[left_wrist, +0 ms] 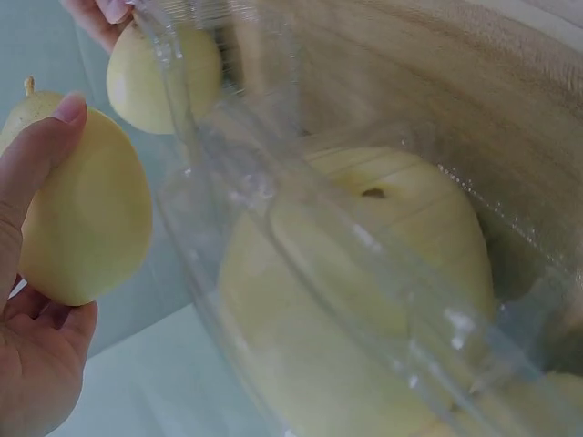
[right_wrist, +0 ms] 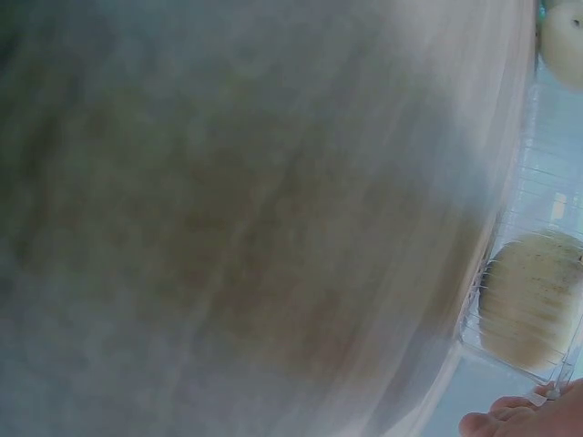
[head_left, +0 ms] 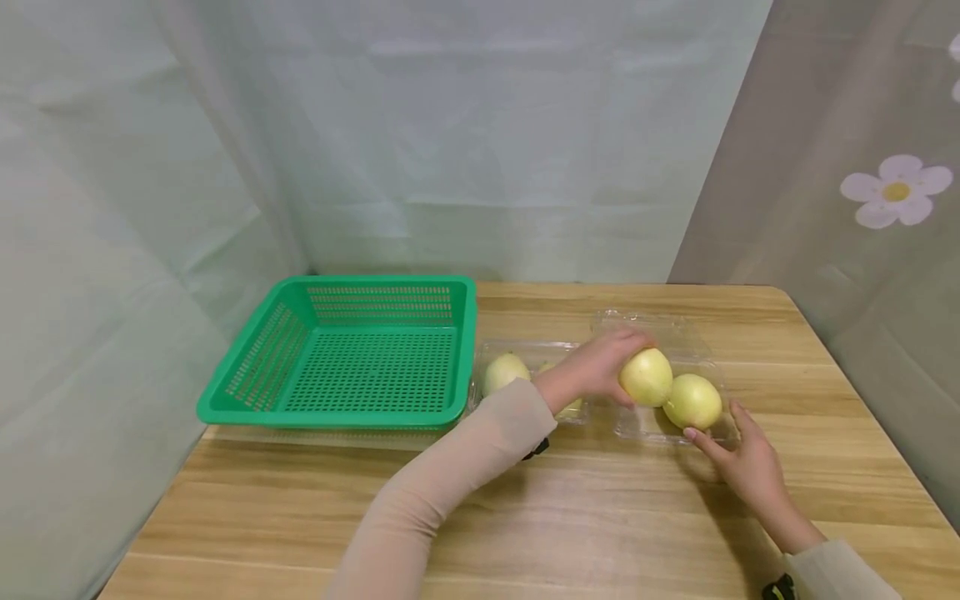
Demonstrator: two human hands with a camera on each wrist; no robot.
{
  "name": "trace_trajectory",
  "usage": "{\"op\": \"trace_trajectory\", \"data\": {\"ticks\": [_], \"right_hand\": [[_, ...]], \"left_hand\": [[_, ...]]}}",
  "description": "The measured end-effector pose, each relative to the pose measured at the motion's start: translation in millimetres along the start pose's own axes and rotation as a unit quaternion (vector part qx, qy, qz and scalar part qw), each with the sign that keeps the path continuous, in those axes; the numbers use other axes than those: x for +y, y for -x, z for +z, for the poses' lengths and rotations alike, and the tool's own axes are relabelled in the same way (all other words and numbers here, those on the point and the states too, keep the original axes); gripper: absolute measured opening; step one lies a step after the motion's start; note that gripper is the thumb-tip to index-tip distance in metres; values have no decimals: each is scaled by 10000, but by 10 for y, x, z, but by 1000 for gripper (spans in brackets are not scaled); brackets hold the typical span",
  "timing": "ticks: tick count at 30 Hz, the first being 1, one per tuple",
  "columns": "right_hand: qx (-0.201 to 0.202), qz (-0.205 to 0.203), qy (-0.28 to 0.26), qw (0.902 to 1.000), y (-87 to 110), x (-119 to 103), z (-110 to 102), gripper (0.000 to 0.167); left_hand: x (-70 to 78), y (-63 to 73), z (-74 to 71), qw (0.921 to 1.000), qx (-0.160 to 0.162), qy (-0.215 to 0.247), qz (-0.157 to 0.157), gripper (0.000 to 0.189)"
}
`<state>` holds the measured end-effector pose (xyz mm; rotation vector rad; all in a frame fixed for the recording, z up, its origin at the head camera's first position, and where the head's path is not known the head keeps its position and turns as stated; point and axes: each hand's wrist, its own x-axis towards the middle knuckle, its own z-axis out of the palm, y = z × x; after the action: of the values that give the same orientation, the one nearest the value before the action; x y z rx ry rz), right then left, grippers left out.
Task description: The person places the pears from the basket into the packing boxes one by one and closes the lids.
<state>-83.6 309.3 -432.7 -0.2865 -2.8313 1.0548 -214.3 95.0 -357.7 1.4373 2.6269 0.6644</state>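
My left hand [head_left: 606, 364] grips a pale yellow-green pear [head_left: 647, 377], thumb on one side and fingers on the other, as the left wrist view shows. A second pear [head_left: 693, 402] sits just right of it in an open clear plastic box [head_left: 645, 427]. At that box's near right corner, my right hand [head_left: 752, 468] holds the edge, its thumb in front and its fingers at the right side. The right wrist view shows only a few fingers [right_wrist: 510, 416] at the box corner.
Left of the open box stands another clear plastic box [head_left: 528, 348] with pears [head_left: 506, 372], partly hidden by my left arm. A green perforated basket [head_left: 337, 417] stands on the left of the wooden table [head_left: 600, 517]. Pale curtains [head_left: 487, 150] hang behind.
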Motion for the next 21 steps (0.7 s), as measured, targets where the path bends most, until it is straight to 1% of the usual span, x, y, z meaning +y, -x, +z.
{"op": "trace_trajectory", "data": {"ticks": [4,12,21], "right_hand": [[-16,22,35,10000,-3,-5,-9,98],[58,-75,1,10000,-5,19,15,98],[278,-270,24,9992,7,11,37,95]], "left_hand": [[-4,-40,63,10000,-49,2,44,84],[-38,-113,181,9997,-227,-78,0,86],[-74,-157,272,9984,-422,-358,-90,91]]}}
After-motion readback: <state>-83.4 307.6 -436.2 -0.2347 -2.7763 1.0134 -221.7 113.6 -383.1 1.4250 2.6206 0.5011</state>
